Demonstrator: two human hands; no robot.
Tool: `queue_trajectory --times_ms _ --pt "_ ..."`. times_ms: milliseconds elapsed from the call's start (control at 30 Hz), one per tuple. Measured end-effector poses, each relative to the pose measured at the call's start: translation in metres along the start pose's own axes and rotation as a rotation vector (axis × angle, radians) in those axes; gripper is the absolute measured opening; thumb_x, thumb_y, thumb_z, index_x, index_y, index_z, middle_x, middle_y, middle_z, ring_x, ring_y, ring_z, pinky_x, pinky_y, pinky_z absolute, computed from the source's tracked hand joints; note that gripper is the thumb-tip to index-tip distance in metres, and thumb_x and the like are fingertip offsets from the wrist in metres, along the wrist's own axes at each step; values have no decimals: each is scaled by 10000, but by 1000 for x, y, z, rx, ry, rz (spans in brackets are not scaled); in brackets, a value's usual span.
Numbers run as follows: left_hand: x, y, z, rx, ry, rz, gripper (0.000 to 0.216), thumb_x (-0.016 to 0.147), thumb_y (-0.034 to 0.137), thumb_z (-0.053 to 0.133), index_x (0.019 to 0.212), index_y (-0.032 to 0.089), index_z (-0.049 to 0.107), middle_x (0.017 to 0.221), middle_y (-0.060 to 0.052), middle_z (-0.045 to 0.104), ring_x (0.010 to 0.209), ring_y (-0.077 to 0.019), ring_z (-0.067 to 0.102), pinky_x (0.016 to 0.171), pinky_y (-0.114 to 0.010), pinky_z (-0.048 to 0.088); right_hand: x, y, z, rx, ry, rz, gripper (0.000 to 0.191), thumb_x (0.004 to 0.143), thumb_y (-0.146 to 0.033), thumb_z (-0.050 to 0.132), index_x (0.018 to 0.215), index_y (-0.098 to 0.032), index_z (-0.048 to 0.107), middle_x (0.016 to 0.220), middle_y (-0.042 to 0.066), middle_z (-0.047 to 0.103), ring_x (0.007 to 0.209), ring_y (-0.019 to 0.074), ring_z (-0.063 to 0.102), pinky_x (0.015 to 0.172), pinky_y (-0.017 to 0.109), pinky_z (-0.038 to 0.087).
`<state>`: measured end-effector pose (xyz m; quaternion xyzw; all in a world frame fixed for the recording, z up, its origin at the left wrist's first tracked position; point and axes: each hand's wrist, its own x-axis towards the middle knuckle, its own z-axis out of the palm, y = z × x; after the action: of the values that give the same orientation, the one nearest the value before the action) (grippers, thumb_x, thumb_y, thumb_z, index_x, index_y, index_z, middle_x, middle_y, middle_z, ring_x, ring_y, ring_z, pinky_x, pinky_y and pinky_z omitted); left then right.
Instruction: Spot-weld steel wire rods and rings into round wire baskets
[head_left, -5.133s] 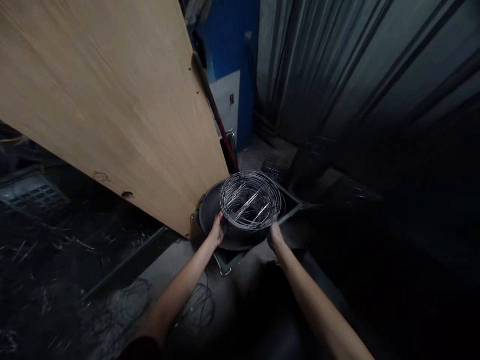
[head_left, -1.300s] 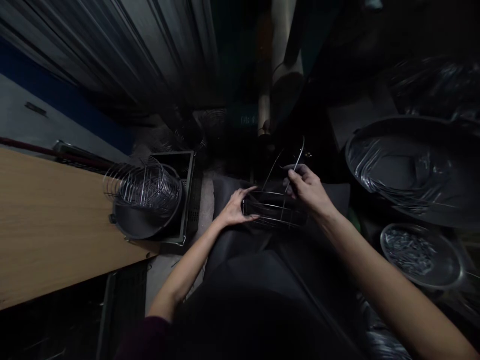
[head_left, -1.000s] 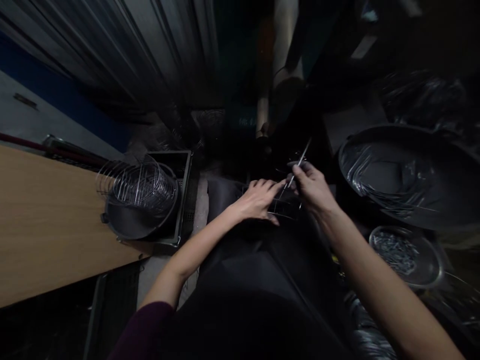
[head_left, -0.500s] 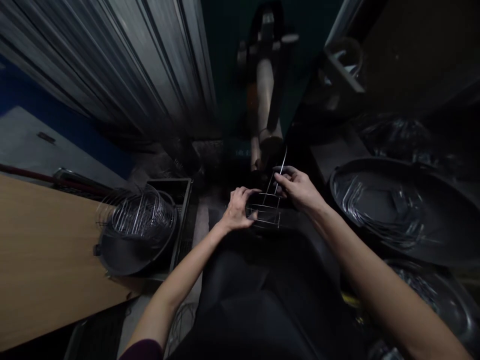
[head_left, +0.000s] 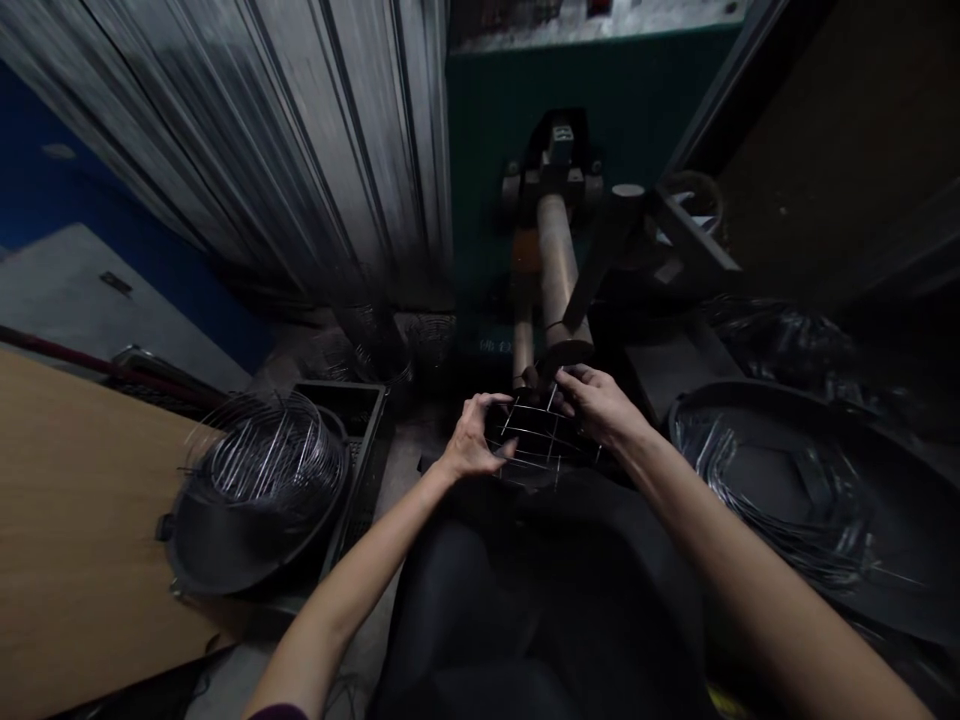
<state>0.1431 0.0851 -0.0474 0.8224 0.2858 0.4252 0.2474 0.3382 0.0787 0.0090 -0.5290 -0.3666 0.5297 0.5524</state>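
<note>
Both hands are at a small grid of thin metal wire, a wire rack, above my lap. My left hand grips its left side, with the thumb below and the fingers curled over the top. My right hand is closed in a pinch on a wire at the rack's far right edge. The rack's far edge is by the tips of a machine's two metal arms, a thick upper arm and a thinner lower arm. Darkness hides whether the wires touch those tips.
On the left, a dark round pan holds a pile of round wire pieces beside a black crate. A wide dark pan on the right contains bent wires. The green machine body stands ahead, beside corrugated metal sheeting.
My right hand has moved in toward the arm tips, and the long wire end that stuck up past it no longer shows. The rack has shifted and turned slightly. The view has tilted up.
</note>
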Motion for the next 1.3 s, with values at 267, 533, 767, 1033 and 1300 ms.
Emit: queue_trajectory --times_ms 267,533,767,1033,1300 --pt "5 -8 4 -112 -21 -67 661 659 215 670 1231 204 340 1011 -66 562 954 -216 573 880 -401 473 8 -8 1 -93 -60 -8 398 570 -438 786 670 -202 481 478 -40 458 366 65 346 322 218 198" --pt "8 -16 6 -212 23 -36 678 660 211 656 1235 198 295 999 -54 532 943 -186 585 862 -372 486 10 -7 9 -107 -60 -40 401 569 -464 755 564 -214 442 435 -41 427 424 82 386 385 220 284" --pt "16 -24 8 -241 16 -39 703 652 208 665 1236 210 274 1000 -49 520 961 -187 575 879 -380 478 21 1 6 -73 -9 -60 379 548 -455 756 571 -200 477 434 -54 418 424 79 376 402 218 299" --pt "25 -28 6 -260 2 -73 730 623 206 675 1225 218 262 1010 -50 525 952 -199 572 865 -389 480 27 -2 6 -107 -51 -65 375 592 -410 736 517 -209 428 422 -51 391 428 83 377 409 220 306" --pt "29 -30 3 -309 -13 -40 739 628 263 677 1214 232 227 985 -37 520 865 -171 572 800 -359 478 34 9 3 -4 -38 -45 309 566 -346 762 589 -186 499 492 -49 466 428 58 361 401 197 287"
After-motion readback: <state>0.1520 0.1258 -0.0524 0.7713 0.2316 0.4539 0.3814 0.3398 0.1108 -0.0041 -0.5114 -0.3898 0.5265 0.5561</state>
